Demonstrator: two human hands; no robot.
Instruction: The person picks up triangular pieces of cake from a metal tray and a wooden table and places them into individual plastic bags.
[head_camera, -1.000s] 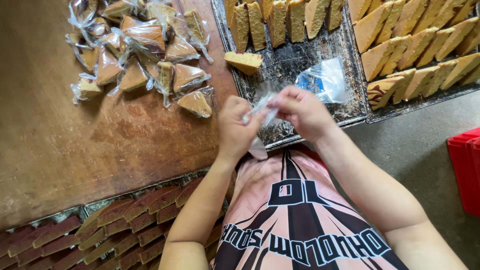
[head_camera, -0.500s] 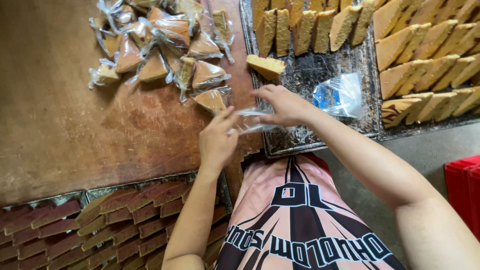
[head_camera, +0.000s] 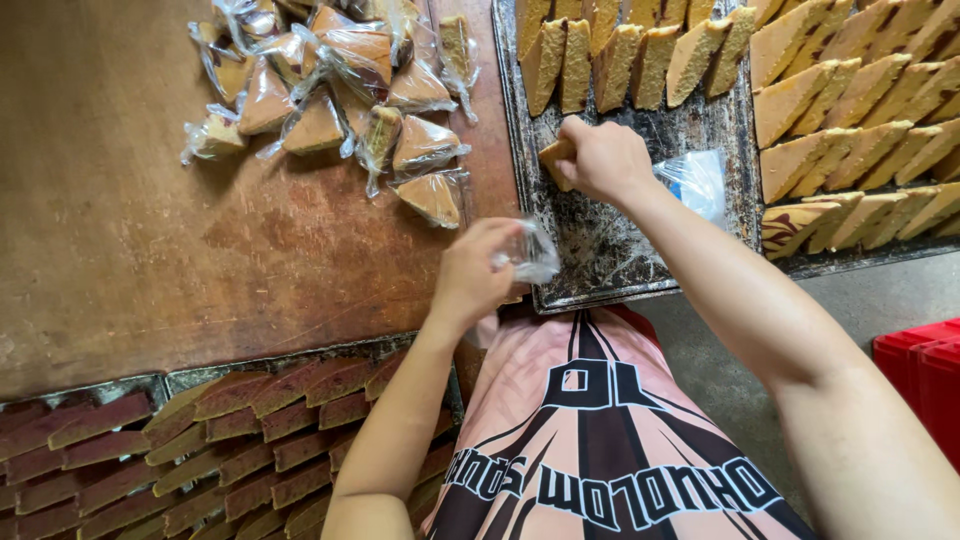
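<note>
Baking tray, landmark, on tabletop.
- In tray, far end: rows of cake slices.
- In tray, middle: right hand on 1 cake slice; bag stack just right of it.
- Left of tray: pile of bagged slices.
- At tray's near-left corner: left hand holding empty bag.
- Near-left of tray: second tray of slices.

Soft even daylight, slight wide-angle distortion.

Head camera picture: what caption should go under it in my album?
Right hand grips a cake slice on the baking tray; left hand holds a clear bag.
</note>
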